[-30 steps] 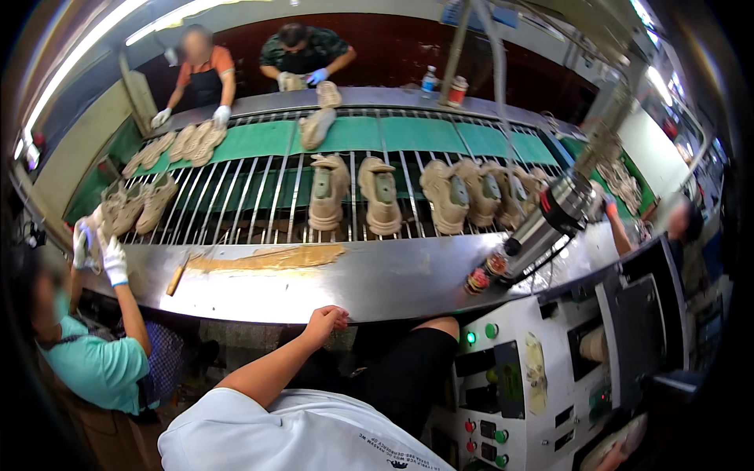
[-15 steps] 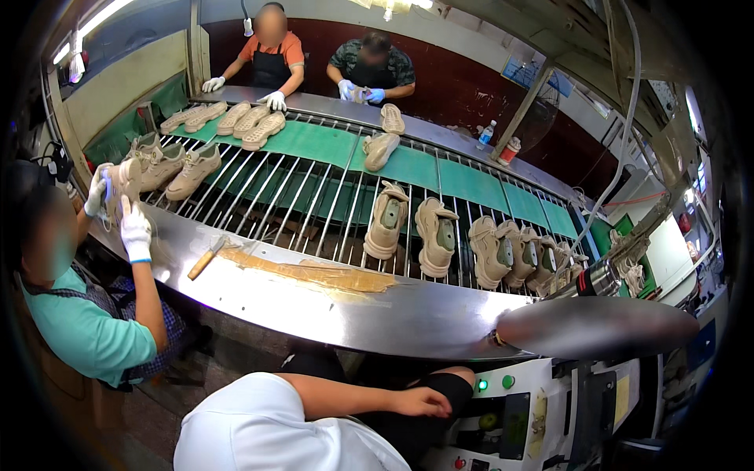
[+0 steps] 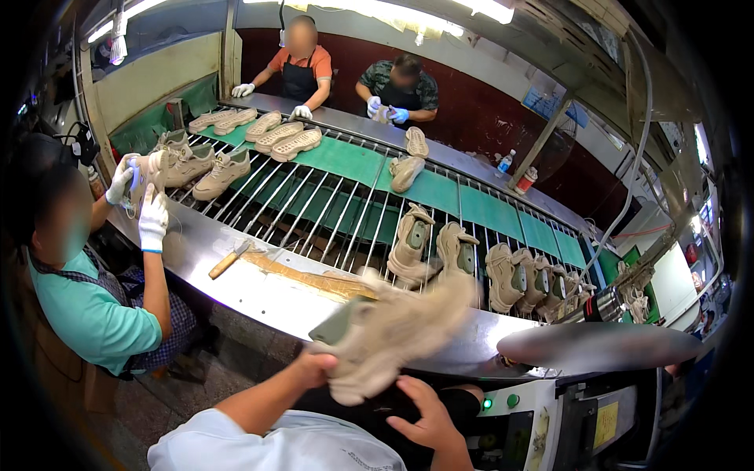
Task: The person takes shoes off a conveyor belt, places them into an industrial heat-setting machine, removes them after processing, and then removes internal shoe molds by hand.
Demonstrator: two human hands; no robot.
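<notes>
A beige sneaker point(image 3: 393, 337) with a green lining hangs over the near metal edge, smeared by motion. My left hand point(image 3: 314, 370) grips it at its left end, thumb showing against the side. Just below the shoe is my right hand point(image 3: 430, 418), its fingers apart and nothing in it; whether a fingertip touches the sole I cannot tell. Beyond the held shoe, two similar beige sneakers point(image 3: 411, 247) stand on the metal rollers, partly covered by it. More of them point(image 3: 505, 279) line up to the right.
A wooden-handled knife point(image 3: 228, 261) lies on the metal ledge point(image 3: 208, 239). At left, a co-worker in gloves point(image 3: 153, 220) handles a beige shoe; two people work across the rollers. Beige soles point(image 3: 275, 135) rest on green matting. A control panel point(image 3: 522, 424) stands at lower right.
My left hand has risen from my lap and now holds a sneaker over the ledge. My right hand has come into view below it. The whole view has shifted slightly.
</notes>
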